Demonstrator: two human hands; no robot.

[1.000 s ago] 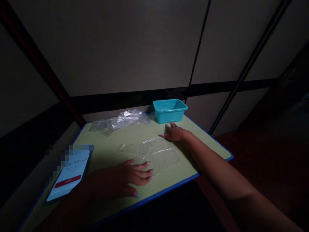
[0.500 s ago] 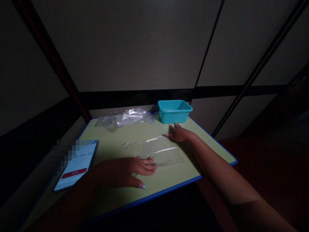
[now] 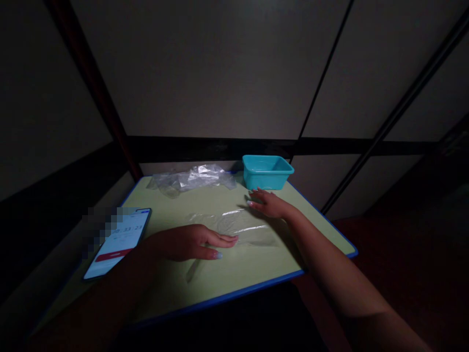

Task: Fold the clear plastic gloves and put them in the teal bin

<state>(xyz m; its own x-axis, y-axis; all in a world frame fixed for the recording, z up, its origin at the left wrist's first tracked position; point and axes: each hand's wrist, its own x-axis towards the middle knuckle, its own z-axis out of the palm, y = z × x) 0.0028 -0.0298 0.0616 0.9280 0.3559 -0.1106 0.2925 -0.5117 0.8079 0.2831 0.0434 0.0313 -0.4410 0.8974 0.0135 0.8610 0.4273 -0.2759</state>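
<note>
Clear plastic sheet between your hands

It lies on the table, long axis roughly crosswise, your left hand nearer, fingers straight, together and empty; your right hand, fingers loosely parted, holds nothing near the turquoise tub. Earlier, your left fingers were spread wider

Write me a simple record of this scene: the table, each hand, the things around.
Table: pale, blue-edged
Teal tub: far side, right of centre
Crumpled plastic: left of the tub
Clear plastic sheet: spread mid-table
Left hand: open, fingertips at the sheet, contact unclear
Right hand: open, near the tub's front
Phone: left side, screen lit
</note>
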